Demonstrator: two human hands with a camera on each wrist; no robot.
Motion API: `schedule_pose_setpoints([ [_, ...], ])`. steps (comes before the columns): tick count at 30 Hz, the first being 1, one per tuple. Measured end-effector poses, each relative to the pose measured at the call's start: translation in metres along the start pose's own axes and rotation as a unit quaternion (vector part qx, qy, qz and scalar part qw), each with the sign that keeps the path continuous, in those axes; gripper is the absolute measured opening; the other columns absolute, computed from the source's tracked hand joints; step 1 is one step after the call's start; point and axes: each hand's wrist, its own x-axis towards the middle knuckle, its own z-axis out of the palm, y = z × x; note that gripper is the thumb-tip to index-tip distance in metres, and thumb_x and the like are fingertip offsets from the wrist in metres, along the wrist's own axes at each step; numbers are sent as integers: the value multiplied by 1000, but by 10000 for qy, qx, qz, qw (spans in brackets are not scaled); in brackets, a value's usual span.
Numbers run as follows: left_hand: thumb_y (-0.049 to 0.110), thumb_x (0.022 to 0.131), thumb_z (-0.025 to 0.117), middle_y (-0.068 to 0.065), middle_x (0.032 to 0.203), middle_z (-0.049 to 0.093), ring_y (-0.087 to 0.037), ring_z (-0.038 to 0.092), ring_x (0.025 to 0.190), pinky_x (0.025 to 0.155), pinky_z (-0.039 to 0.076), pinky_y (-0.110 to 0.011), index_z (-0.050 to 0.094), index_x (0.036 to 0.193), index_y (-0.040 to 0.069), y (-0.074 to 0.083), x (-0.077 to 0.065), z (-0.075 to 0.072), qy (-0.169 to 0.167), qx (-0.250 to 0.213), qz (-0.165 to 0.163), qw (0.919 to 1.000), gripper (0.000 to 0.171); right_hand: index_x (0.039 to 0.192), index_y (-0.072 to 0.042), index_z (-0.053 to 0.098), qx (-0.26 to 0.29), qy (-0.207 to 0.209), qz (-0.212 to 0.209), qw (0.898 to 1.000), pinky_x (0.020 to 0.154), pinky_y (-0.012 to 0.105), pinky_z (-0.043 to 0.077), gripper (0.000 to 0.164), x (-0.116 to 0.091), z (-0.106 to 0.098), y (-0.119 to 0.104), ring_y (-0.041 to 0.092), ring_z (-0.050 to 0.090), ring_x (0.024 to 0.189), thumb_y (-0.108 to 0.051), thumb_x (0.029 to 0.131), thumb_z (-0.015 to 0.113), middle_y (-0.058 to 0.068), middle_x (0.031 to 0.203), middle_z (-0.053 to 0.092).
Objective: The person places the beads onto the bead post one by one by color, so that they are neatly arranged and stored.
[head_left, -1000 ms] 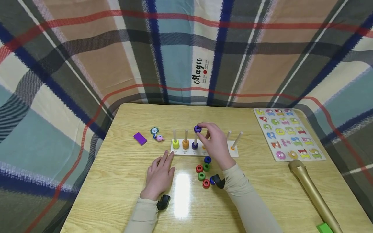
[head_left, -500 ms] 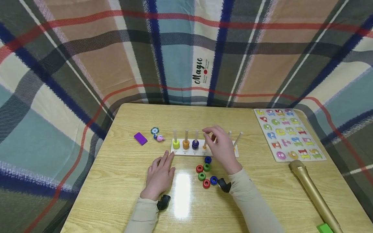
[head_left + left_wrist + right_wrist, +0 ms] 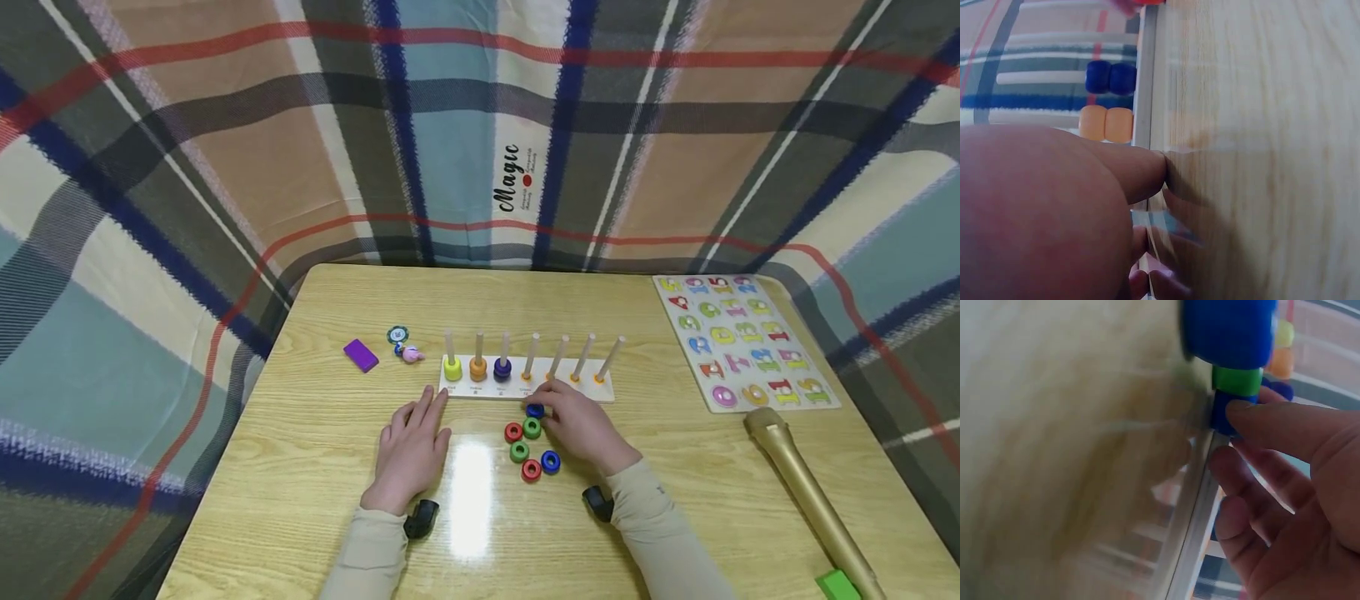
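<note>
A white peg board (image 3: pixel 480 392) carries a row of upright pegs. Yellow rings (image 3: pixel 452 370), orange rings (image 3: pixel 477 369) and dark blue rings (image 3: pixel 502 370) sit on its three leftmost pegs. My right hand (image 3: pixel 586 423) pinches a blue ring (image 3: pixel 1225 414) between thumb and fingers, close to the board's front edge. Beside that ring is a green ring (image 3: pixel 532 428); red rings (image 3: pixel 513 432), another green ring (image 3: pixel 519 452) and another blue ring (image 3: pixel 551 462) lie nearer me. My left hand (image 3: pixel 412 454) rests palm down on the table, fingers straight, fingertips at the board's front left corner.
A purple block (image 3: pixel 362 355), a round token (image 3: pixel 397 334) and a small pink figure (image 3: pixel 412 354) lie left of the board. At right are a number puzzle board (image 3: pixel 742 346), a gold microphone-like stick (image 3: pixel 813 500) and a green block (image 3: pixel 837 585). A plaid cloth (image 3: pixel 457 125) hangs behind the table.
My right hand put a dark blue ring onto the third peg and let it go, then came down toward me to the blue ring by the board. The left hand stayed still.
</note>
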Motion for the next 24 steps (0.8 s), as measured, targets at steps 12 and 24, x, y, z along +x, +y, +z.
schedule_pose_setpoints([
  [12,33,107,50,-5,171,25,-39,29,149,111,32,-60,30,162,24,1,0,-2,54,25,15,10000,60,120,-11,69,560,1655,-110,9846,66,25,47,34,-3,-7,0,9,55,79,-4,88,78,4,113,67],
  [24,32,106,51,-5,170,25,-39,29,149,113,30,-61,31,162,24,2,-2,-3,50,-19,18,10000,60,128,-8,62,1376,3205,-43,9372,60,28,48,36,8,-31,-18,15,60,79,-5,94,72,11,119,64],
])
